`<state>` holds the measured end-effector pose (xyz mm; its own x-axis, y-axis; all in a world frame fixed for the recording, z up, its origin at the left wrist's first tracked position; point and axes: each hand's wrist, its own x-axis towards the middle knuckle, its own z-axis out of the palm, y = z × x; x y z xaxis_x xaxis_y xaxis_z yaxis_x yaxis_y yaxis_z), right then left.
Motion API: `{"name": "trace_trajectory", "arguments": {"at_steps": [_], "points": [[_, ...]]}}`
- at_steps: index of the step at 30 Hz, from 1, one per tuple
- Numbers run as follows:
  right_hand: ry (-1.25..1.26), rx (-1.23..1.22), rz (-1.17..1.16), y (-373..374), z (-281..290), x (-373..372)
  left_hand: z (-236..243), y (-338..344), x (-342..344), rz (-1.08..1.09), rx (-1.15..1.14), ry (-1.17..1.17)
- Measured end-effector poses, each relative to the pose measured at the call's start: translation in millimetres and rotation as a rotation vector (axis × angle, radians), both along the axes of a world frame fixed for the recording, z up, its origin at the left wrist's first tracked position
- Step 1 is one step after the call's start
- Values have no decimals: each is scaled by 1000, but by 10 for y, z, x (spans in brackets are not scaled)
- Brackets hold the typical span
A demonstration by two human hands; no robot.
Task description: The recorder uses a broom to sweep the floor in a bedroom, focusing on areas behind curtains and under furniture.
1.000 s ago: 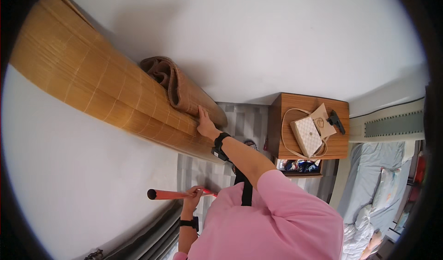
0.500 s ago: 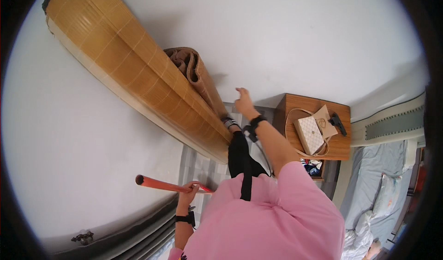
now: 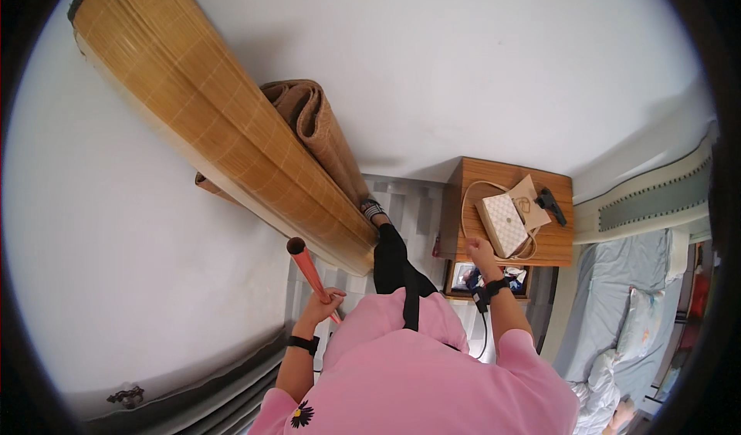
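Observation:
My left hand (image 3: 319,307) is wrapped round a hollow orange-red tube (image 3: 307,271), whose open upper end tilts up in front of the white wall. The tube's lower part passes behind my hand beside my pink shirt. My right hand (image 3: 482,256) has its fingers curled with nothing visible in them. It hovers at the front edge of a wooden nightstand (image 3: 455,211), close by a cream checked handbag (image 3: 504,225) and its strap. A tall rolled bamboo mat (image 3: 231,111) leans at the left, with a brown rolled mat (image 3: 328,130) behind it.
An open drawer (image 3: 527,290) of the nightstand holds small items. A black object (image 3: 551,206) and a tan paper bag (image 3: 529,196) lie on top. At the right stands a bed (image 3: 594,296). Dark grey curtains (image 3: 224,392) hang at the lower left.
My right hand has drawn back and to the right, from near the wall to the nightstand, its fingers curling. The tube in my left hand has swung rightward and its end now points more toward me.

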<state>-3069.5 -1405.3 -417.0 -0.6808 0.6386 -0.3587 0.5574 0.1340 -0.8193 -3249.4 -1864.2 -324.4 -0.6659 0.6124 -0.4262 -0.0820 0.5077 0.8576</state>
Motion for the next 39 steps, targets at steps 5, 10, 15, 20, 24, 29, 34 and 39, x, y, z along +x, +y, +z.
{"name": "trace_trajectory", "arguments": {"at_steps": [5, 10, 15, 20, 24, 29, 34, 39], "points": [[-24, -25, -10, -65, 52, 241, -17, 23, 2, -4, -46, 16], [125, 32, 153, -167, 1252, -101, -56, 175, 116, -130, -137, 165], [293, -143, 180, -56, 2001, -222, 370, 825, 244, -263, -145, 205], [628, -334, 355, -250, 3063, -265, 416, 1264, 574, -346, -12, 308], [852, -542, 500, -515, 3727, -50, 386, 1654, 982, -504, -24, 404], [1173, -479, 486, -464, 4232, 583, 989, 2311, 1469, -644, -13, 384], [1458, -335, 297, -240, 4599, 1215, 1424, 2865, 2003, -758, 146, 363], [1541, -69, 153, 14, 4872, 1764, 1704, 3413, 2351, -901, 275, 382]]}}
